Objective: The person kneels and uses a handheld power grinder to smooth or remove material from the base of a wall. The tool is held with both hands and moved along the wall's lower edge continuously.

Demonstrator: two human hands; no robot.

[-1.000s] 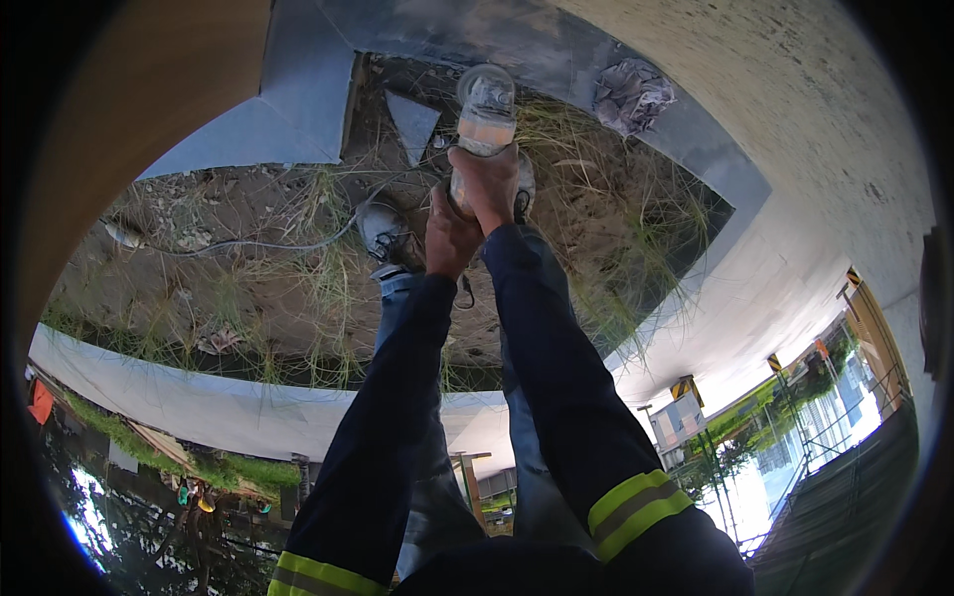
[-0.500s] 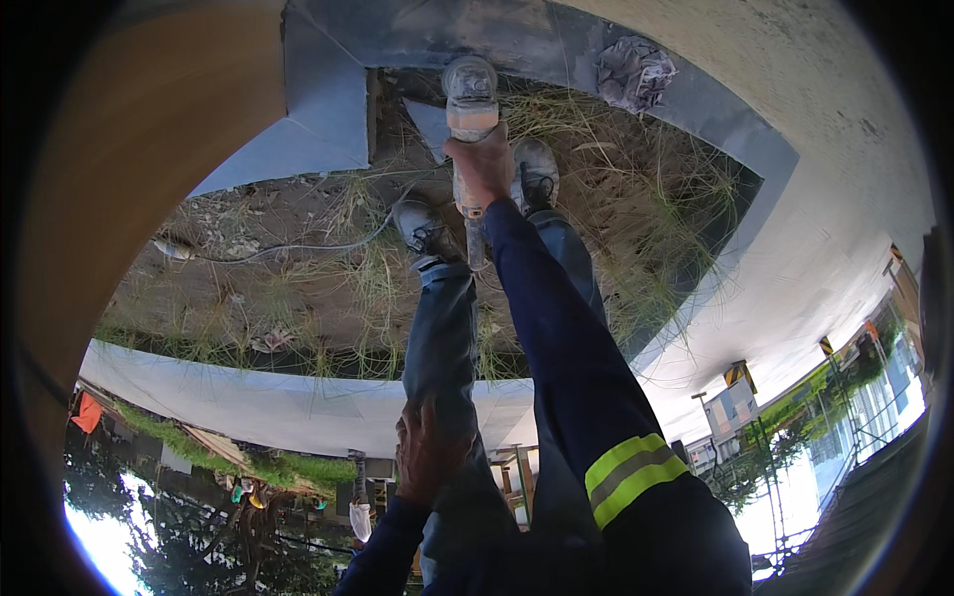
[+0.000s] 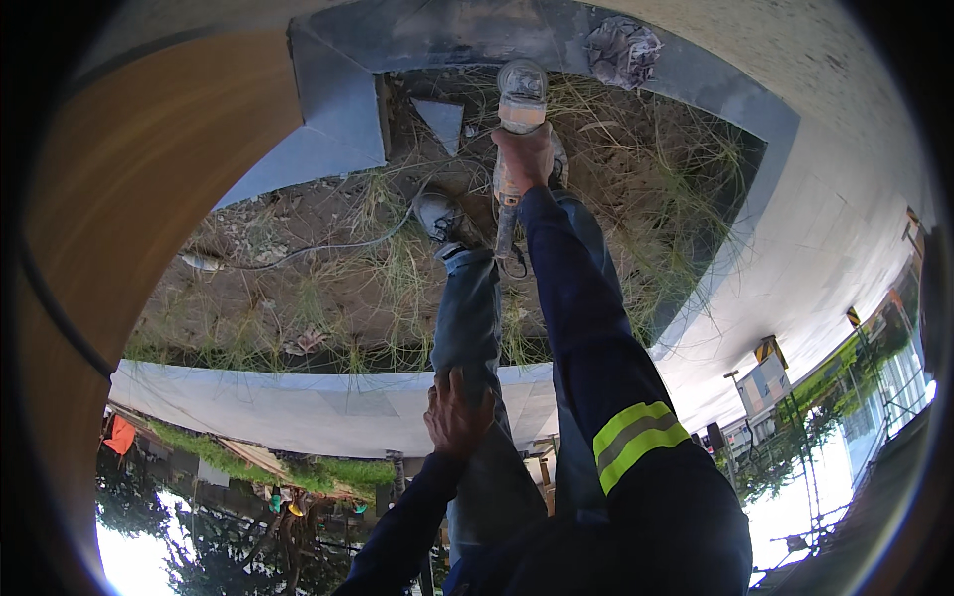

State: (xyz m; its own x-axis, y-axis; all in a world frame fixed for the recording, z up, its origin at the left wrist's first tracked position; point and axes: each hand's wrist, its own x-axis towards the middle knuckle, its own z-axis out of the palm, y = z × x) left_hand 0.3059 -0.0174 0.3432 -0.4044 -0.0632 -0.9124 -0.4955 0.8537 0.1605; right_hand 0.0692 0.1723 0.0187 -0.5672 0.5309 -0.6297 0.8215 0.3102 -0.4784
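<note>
Right hand [image 3: 527,157] wrapped round the mid-body of a dust-coated, orange-and-grey, elongated power tool [image 3: 523,114], fingers closed on it. Tool lies along the line of the right forearm: long axis running away from the wearer, rounded head at the far end close to the grey flat stone border [image 3: 452,35], narrower rear end pointing back between the legs. Whether the head touches the border: cannot tell from this angle. Left hand [image 3: 460,412] empty as far as visible, fingers loosely bent and laid on the blue denim trouser leg [image 3: 465,318] at about the knee; tool well ahead of it and slightly to its right, so the right hand is the nearer, the only one in contact. Just left of the tool's front part, a grey triangular slab piece [image 3: 440,124] on the bare soil. Crumpled greyish sheet [image 3: 623,52] on the border, right of the head. Dust-grey laced left shoe [image 3: 437,216] beside the rear end, apart from it; thin grey cable [image 3: 328,245] trails leftward over soil and dry grass [image 3: 388,283].
</note>
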